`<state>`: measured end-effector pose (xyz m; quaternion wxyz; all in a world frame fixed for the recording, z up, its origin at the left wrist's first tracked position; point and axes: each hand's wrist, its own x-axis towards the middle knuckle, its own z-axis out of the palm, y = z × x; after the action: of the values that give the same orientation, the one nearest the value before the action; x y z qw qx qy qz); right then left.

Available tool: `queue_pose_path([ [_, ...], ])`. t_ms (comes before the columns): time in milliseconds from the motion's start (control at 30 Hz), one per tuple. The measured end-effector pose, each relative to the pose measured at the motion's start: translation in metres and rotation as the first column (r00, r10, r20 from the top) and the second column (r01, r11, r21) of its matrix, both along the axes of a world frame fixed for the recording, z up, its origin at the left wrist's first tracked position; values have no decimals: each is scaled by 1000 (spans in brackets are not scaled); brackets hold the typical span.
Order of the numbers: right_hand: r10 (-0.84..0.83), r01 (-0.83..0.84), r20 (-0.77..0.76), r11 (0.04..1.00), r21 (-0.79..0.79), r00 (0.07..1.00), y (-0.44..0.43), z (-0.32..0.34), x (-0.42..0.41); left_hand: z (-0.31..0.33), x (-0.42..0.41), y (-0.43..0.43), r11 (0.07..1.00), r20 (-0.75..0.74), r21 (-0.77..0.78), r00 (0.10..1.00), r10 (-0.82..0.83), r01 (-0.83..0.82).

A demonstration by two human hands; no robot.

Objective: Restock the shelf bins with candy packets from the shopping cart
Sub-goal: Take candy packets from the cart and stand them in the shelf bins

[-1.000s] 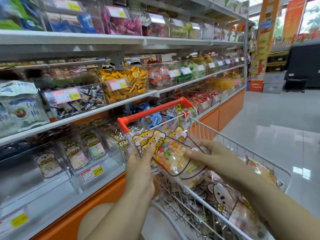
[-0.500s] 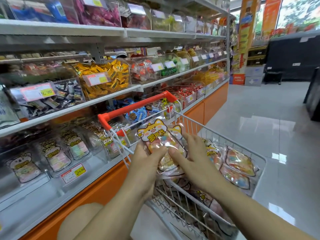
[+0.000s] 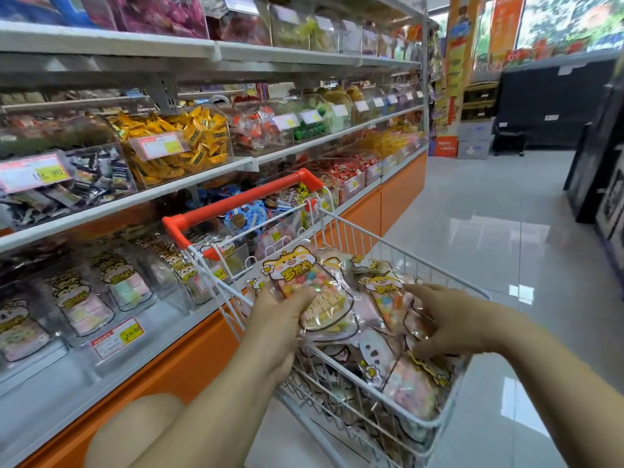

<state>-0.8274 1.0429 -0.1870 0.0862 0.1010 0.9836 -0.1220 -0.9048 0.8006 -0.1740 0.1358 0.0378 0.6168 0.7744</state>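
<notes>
A white wire shopping cart (image 3: 341,231) with a red handle stands beside the shelf, holding several candy packets printed with a cartoon dog. My left hand (image 3: 280,319) grips a stack of these packets (image 3: 314,292) above the cart's near end, thumb across the front one. My right hand (image 3: 449,319) reaches over the cart with fingers spread and bent, touching another packet (image 3: 388,292) that lies in the pile. Clear shelf bins (image 3: 118,288) at lower left hold the same kind of packets.
Shelves of clear candy bins (image 3: 182,143) with price tags run along the left, above an orange base (image 3: 175,363). Glossy tiled floor (image 3: 489,231) stretches to the right. Dark display units (image 3: 594,184) stand at the right edge and stacked boxes (image 3: 472,143) at the aisle's end.
My right hand has left the packets held in my left hand and moved right onto the pile in the cart. The view has shifted left to right along the aisle.
</notes>
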Motion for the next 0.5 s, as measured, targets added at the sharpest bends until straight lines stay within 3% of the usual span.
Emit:
queue_pose_path([
  [167, 42, 0, -210, 981, 194, 977, -31, -12, -3, 3, 2, -4, 1000, 26, 6, 1000, 14, -14],
  [333, -118, 108, -441, 993, -48, 890, -15, 4, -2, 4, 3, -13, 999, 22, -23, 999, 24, -24],
  [433, -129, 23, -689, 987, -161, 714, -19, 22, 4, 4, 3, -19, 999, 23, 17, 999, 27, -27],
  [500, -88, -131, -825, 972, -193, 559, -46, 36, 8, 3, 4, -20, 999, 45, 42, 999, 21, -23],
])
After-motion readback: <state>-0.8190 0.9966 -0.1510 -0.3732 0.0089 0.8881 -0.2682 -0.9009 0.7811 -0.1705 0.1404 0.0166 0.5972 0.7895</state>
